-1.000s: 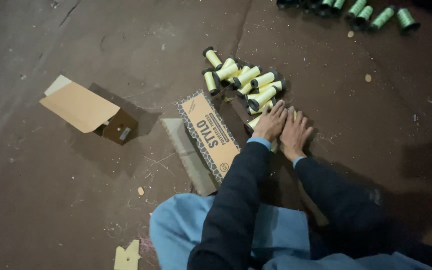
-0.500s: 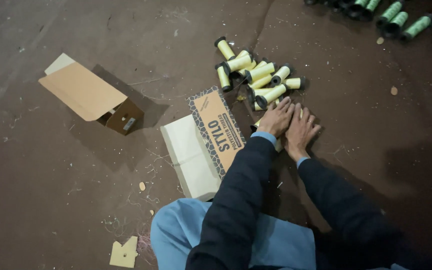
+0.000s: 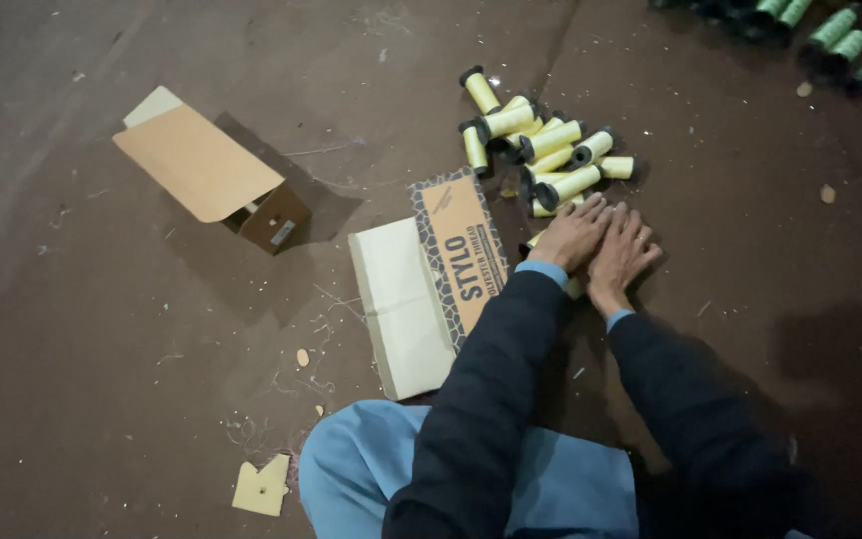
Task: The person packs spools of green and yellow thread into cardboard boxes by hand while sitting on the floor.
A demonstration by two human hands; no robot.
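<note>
**Two hands pressed flat over yellow thread spools on a dark floor**

While the person sits low on the brown floor (image 3: 102, 379), both hands lie palm-down and side by side, their inner edges touching, with the fingers extended and slightly fanned. The left hand (image 3: 573, 235) and the right hand (image 3: 621, 252) cover the near edge of a heap of yellow thread spools (image 3: 541, 150); a spool end shows just beneath the left wrist, so the hands rest on spools rather than on bare floor. Neither hand pinches or closes round anything that can be seen; what lies under the palms is hidden. Both forearms wear dark sleeves (image 3: 491, 399) with light blue cuffs, and a knee in light blue cloth (image 3: 361, 469) appears at the bottom edge.

The spools lie on their sides, tumbled against one another, each with dark end caps. Just left of the hands lies a printed cardboard carton (image 3: 456, 250), open, with a pale flap (image 3: 401, 309) spread flat toward the knee. Well apart to the left sits a second, smaller cardboard box (image 3: 212, 175), open and tipped on its side. A separate row of green spools (image 3: 840, 35) lies at the upper right corner, far from the hands. A torn scrap of pale card (image 3: 261, 486) rests near the knee, among scattered thread ends and debris.
</note>
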